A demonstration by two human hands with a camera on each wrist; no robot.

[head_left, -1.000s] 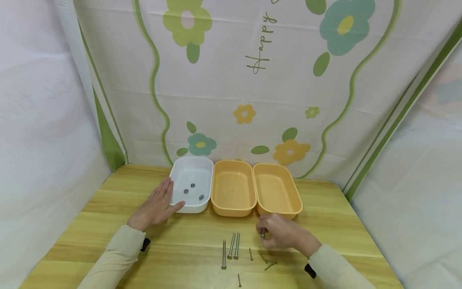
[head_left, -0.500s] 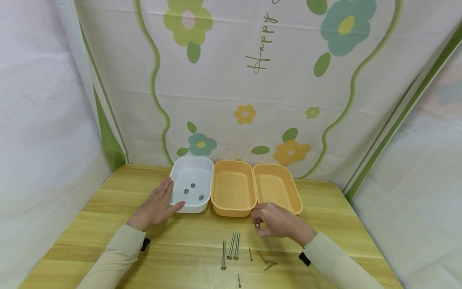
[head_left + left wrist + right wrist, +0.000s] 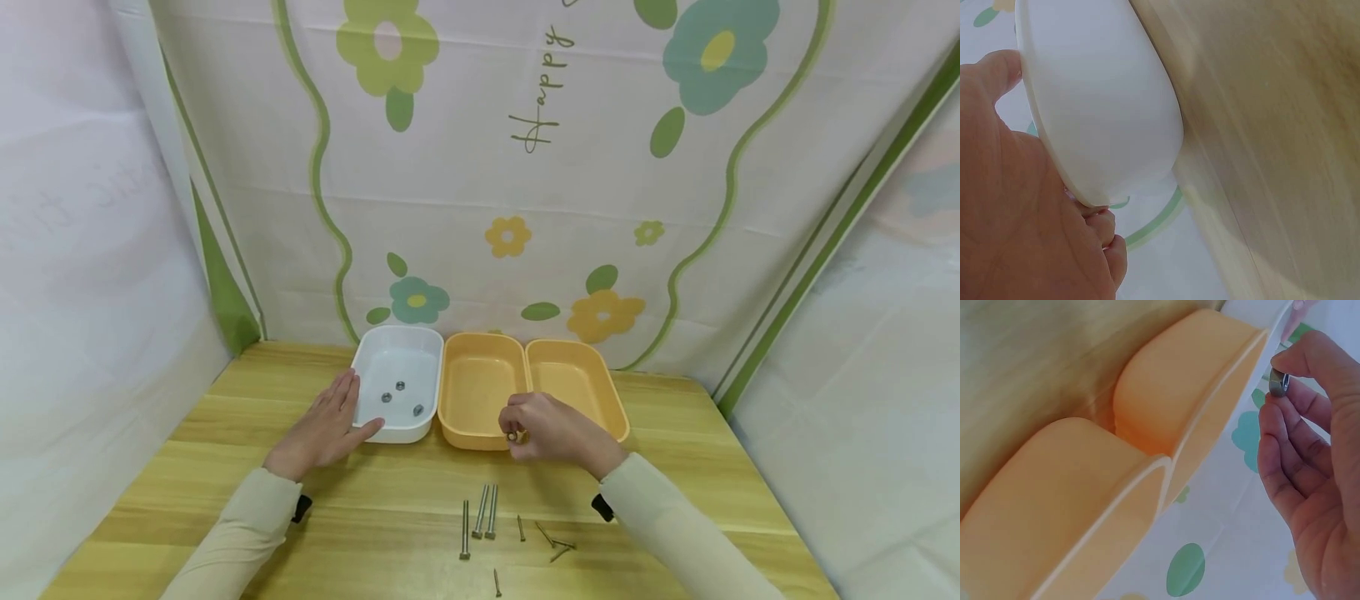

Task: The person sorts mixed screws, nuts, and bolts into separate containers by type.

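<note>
My right hand pinches a metal hex nut between thumb and fingertips, at the front rim of the middle orange bin. In the right wrist view the nut stands out from the fingertips, above the bins. My left hand rests with straight, spread fingers on the left rim of the white bin, its thumb over the front edge. Three nuts lie loose on the white bin's floor. In the left wrist view the thumb and fingers touch the rim of the bin.
A second orange bin stands right of the middle one. Three long bolts lie on the wooden table, with several small screws to their right and another screw nearer the front. A flowered cloth hangs behind.
My right hand has moved left and away from me with the nut, from before the right orange bin to the front of the middle one. The left hand stays in place.
</note>
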